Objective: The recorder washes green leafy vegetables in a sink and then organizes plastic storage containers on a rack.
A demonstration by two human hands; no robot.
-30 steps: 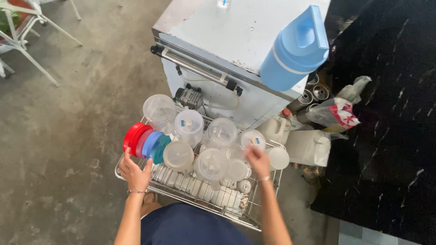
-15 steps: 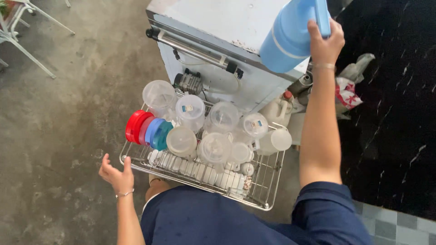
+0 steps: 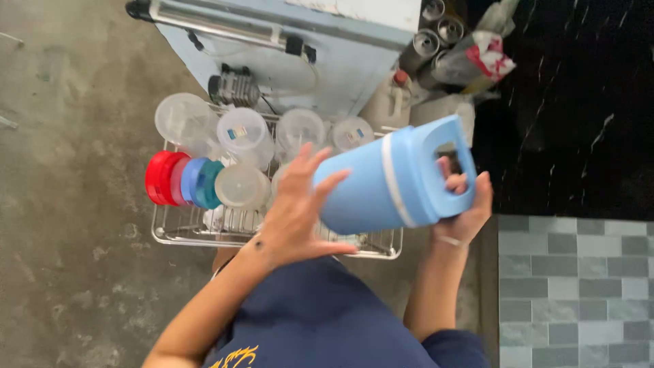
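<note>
A light blue plastic jug with a looped handle lies tilted on its side above a wire rack. My right hand grips its handle, fingers through the loop. My left hand is spread against the jug's base end, fingers apart. Beneath them the rack holds several clear plastic containers standing mouth-down. A row of red, pink, blue and teal lids stands on edge at the rack's left side.
A white metal cabinet with a long bar handle stands behind the rack. Cans, a white bottle and a crumpled bag sit to its right beside a black marbled surface. Concrete floor lies to the left, grey tiles at lower right.
My right hand took the blue jug off the cabinet top and brought it down over the rack. My left hand rose from the rack's edge onto the jug.
</note>
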